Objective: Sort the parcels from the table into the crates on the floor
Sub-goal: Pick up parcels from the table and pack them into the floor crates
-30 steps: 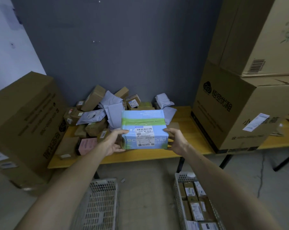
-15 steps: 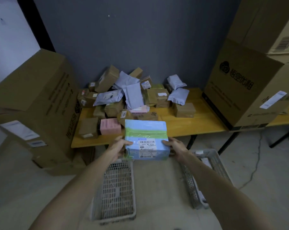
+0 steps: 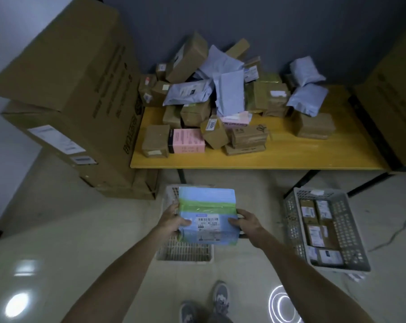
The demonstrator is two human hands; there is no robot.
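Left hand (image 3: pixel 171 222) and right hand (image 3: pixel 246 224) gripped the blue-and-green parcel (image 3: pixel 206 206) by its opposite sides, held over the white floor crate (image 3: pixel 185 252).

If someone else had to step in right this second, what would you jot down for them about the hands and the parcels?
Left hand: grips the left side of the blue-and-green parcel.
Right hand: grips its right side.
Where: the parcel hangs above the left crate on the floor, not yet set down. The parcel hides most of that crate.
Done: the right crate already holds several labelled parcels.
Left: release this one, then sort the pile of boxes and grey mailers on the yellow table.
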